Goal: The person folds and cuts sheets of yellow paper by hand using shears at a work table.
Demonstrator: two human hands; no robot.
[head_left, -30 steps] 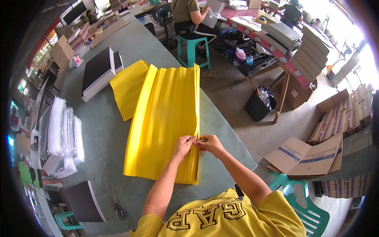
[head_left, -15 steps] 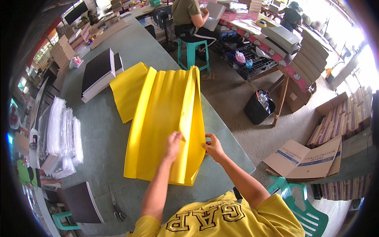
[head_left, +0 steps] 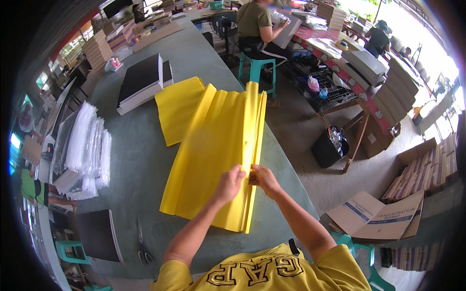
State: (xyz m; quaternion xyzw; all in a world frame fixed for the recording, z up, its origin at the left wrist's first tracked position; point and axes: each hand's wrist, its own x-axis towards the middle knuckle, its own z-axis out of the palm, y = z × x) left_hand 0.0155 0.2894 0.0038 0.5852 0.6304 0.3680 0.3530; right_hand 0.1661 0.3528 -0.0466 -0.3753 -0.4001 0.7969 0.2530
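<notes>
A wavy stack of yellow paper-like sheets (head_left: 208, 169) lies lengthwise on the grey-green table, its right side folded over into a narrow upright roll. My left hand (head_left: 230, 184) is closed on the inner side of that fold, fingertips pinching it. Opposite, my right hand (head_left: 265, 180) grips the outer edge of the same fold, its fingers curled and partly hidden behind the material. Beneath the stack's far left corner, another yellow piece (head_left: 177, 106) lies flat.
Scissors (head_left: 143, 252) and a black board (head_left: 99, 235) lie near left. Clear plastic sleeves (head_left: 87, 150) are piled farther left. Thick black-topped blocks (head_left: 141, 80) stand beyond the yellow sheets. Opened cardboard (head_left: 376, 218) is at right. A person (head_left: 255, 29) sits on a green stool (head_left: 257, 70).
The right side of the yellow stack has been drawn inward into a tighter, narrower fold. My right hand has come closer to my left. The whole view has shifted slightly.
</notes>
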